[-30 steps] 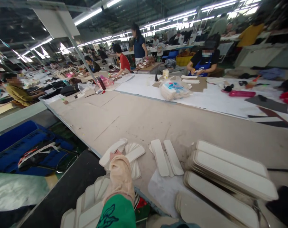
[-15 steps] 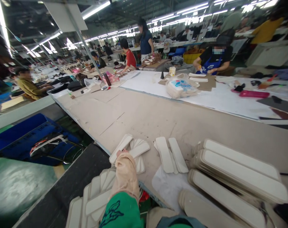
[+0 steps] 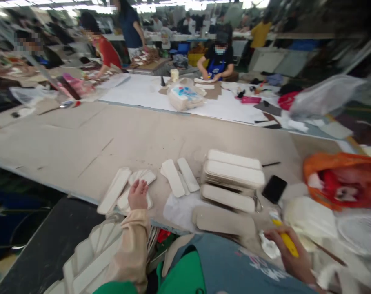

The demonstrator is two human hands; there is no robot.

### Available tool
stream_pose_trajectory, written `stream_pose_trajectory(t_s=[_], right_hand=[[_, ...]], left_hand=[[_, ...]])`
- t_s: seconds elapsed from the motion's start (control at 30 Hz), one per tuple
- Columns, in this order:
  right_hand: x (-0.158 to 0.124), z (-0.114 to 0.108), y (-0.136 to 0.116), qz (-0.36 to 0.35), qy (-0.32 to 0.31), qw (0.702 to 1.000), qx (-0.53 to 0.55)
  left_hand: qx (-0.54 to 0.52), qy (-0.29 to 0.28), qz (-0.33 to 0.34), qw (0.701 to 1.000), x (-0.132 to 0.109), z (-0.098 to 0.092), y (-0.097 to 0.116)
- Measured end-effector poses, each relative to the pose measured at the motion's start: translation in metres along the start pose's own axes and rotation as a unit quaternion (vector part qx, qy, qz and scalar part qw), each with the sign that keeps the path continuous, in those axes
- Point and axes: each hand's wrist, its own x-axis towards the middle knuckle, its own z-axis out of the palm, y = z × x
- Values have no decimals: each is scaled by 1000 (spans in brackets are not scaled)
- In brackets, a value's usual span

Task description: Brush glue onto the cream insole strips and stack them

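Note:
My left hand rests palm down on a loose fan of white oblong foam pieces near the table's front edge, fingers laid flat on them. My right hand is low at the right, closed around a yellow tool. Two more white strips lie side by side in the middle. A tall stack of the same white pieces stands to their right, with a flat beige piece in front of it. More white pieces are stacked below the table edge by my left sleeve.
A black phone lies right of the stack. An orange plastic bag sits at the right. A filled plastic bag stands farther back on white sheeting. Several people work at the far side; one in a blue apron faces me.
My view has swung right and down, so the phone, the orange bag and my right hand with the yellow tool came into sight. My left hand stays on the fanned white pieces.

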Motion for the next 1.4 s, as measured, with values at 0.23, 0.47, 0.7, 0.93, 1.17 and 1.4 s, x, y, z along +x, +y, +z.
stream_pose_trajectory(t_s=[0.23,0.47,0.7,0.93,1.17,1.4], right_hand=[[-5,9,14,-41,-170,984,30],[0,40,4,-75,-306,948,39],[5,76,2,-51,-391,911,123],[6,107,12,-22,-404,906,129],[7,111,26,2,-359,926,113],[10,74,37,43,-285,950,117]], left_hand=[[391,-437,53,808,-105,7,-86],[465,-548,105,688,-132,23,-116],[478,-525,103,697,-133,24,-124],[467,-530,114,699,-129,23,-131],[528,-537,167,637,-129,25,-133],[605,-532,216,551,-130,29,-129]])
